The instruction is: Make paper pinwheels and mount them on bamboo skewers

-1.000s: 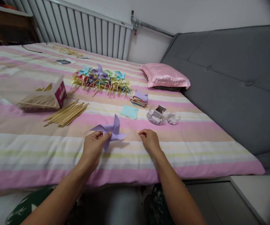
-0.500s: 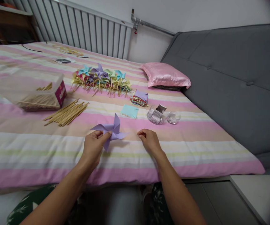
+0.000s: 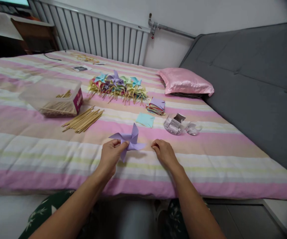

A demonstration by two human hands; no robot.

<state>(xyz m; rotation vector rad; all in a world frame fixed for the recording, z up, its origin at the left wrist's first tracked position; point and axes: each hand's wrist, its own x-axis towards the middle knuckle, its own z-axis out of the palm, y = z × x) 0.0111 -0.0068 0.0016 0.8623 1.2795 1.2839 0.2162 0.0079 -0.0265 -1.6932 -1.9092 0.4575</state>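
My left hand (image 3: 110, 156) pinches a purple paper pinwheel (image 3: 132, 146) at its centre, thumb on top, just above the striped bedspread. To the right of it, my right hand (image 3: 165, 153) is closed, thumb and fingertips together near the cloth; anything between them is too small to make out. Beyond the hands lie some light-blue paper squares (image 3: 145, 120) and a stack of coloured paper squares (image 3: 156, 105). Two small clear containers (image 3: 173, 125) with tiny items sit to the right. A bundle of thin wooden sticks (image 3: 85, 121) lies to the left.
A clear plastic box (image 3: 58, 103) with more sticks stands at the left. Finished pinwheels on sticks (image 3: 117, 86) lie heaped farther back. A pink pillow (image 3: 185, 81) rests by the grey padded headboard (image 3: 248, 79). A white radiator (image 3: 96, 33) lines the wall.
The camera has turned a little to the left, so everything sits farther right in view. Both hands keep nearly the same pose, the left still gripping the purple pinwheel.
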